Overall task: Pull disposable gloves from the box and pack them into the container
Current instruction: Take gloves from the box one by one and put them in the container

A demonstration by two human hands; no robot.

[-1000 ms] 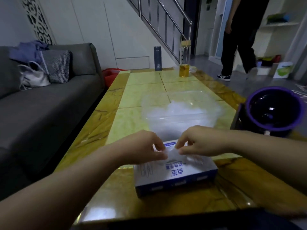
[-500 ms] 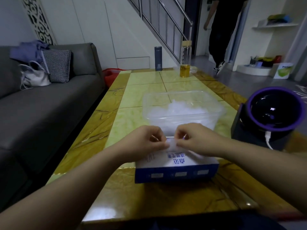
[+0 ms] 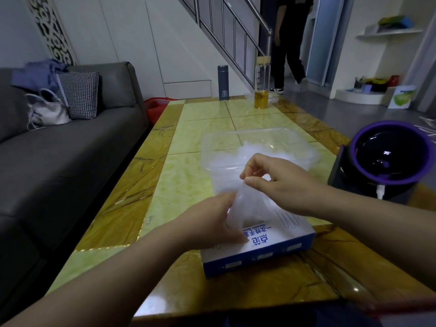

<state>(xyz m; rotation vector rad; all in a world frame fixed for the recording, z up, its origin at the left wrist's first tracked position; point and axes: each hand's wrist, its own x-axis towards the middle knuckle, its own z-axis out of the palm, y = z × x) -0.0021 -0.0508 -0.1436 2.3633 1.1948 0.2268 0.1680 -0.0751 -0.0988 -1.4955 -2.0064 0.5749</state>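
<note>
A thin, translucent disposable glove (image 3: pixel 245 204) stands half drawn out of the slot in the top of the blue-and-white glove box (image 3: pixel 259 246), which lies flat on the tabletop (image 3: pixel 184 180) near its front edge. The right hand (image 3: pixel 280 185) pinches the glove's upper end between thumb and forefinger, lifted above the box. The left hand (image 3: pixel 212 223) rests on the box's left part, its fingers closed against the lower stretch of the film, seemingly steadying box and glove together.

The glove looks nearly weightless, limp and clingy: it will likely crumple at once, drag the next sheet with it, and slip from a loose hold. A firm fingertip pinch near an edge suits it best, with the other hand pressing the light box down so it does not lift.

Just behind the box sits the clear plastic container (image 3: pixel 212 147), open, already holding a loose white heap of gloves (image 3: pixel 257 152). They should pack down easily, though they may spring back up.
</note>
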